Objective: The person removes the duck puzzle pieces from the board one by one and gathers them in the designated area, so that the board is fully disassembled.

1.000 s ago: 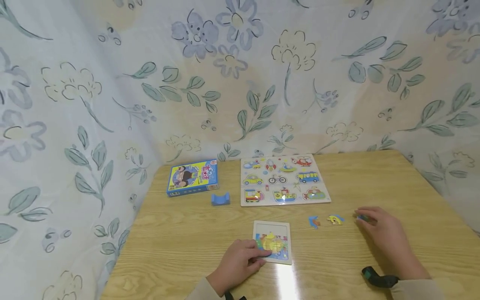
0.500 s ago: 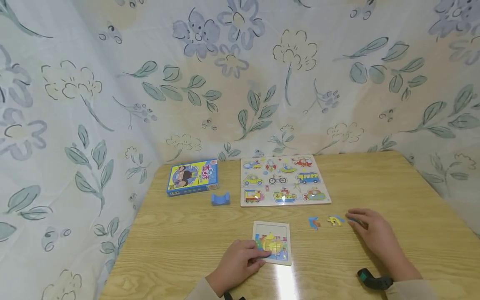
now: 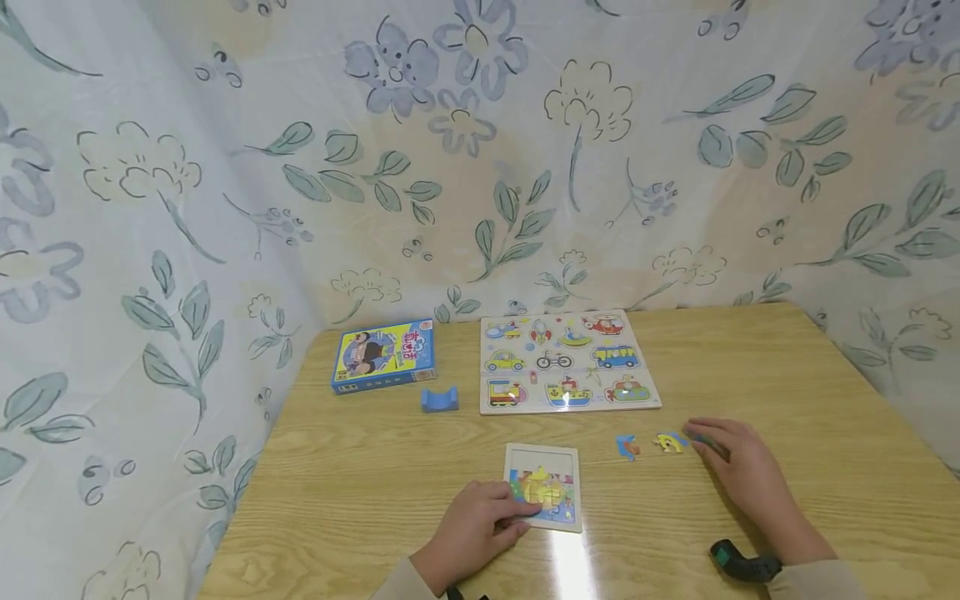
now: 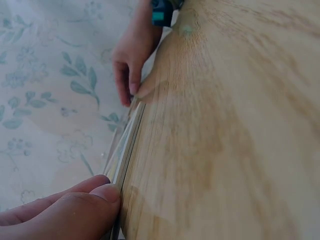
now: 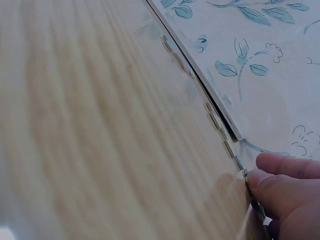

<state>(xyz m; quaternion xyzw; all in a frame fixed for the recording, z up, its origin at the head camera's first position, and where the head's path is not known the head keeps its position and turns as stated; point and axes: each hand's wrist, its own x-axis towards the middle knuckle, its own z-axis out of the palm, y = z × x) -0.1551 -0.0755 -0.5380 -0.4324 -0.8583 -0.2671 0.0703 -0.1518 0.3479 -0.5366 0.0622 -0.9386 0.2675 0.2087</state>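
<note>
Wood-grained counter (image 3: 360, 467) carries a small framed puzzle (image 3: 549, 488), its edge gripped by the left hand (image 3: 480, 525); the right hand (image 3: 746, 467) pinches a dark piece (image 3: 702, 439) beside a yellow-and-blue piece (image 3: 667, 439).

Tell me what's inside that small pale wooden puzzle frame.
Flat multicoloured puzzle pieces occupy the lower part of the frame; its upper part shows bare pale backing. The left hand's grip covers the lower-left corner, hiding anything there.
</note>
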